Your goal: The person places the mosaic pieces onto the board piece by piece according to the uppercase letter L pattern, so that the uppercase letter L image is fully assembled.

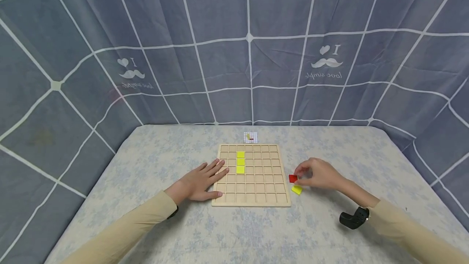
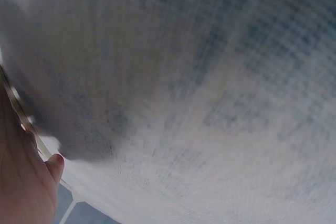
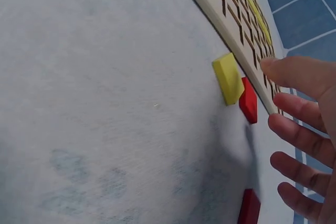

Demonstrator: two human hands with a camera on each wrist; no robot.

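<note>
A square wooden grid board point(image 1: 253, 204) lies on the table, with three yellow tiles point(image 1: 240, 161) set in a column toward its upper left. My left hand point(image 1: 200, 182) rests flat with spread fingers across the board's left edge. Off the right edge, my right hand point(image 1: 319, 175) hovers beside a red tile point(image 1: 292, 178) and a loose yellow tile point(image 1: 296, 190). In the right wrist view, the thumb and fingers point(image 3: 302, 129) are apart with nothing between them. That view also shows a second red tile point(image 3: 249, 206), hidden by the hand in the head view.
A small printed grid card point(image 1: 250, 137) with coloured squares lies just behind the board. The table is covered by a pale flowered cloth point(image 1: 238, 231). A blue-grey curtain point(image 1: 227, 68) with white lines hangs behind and at both sides.
</note>
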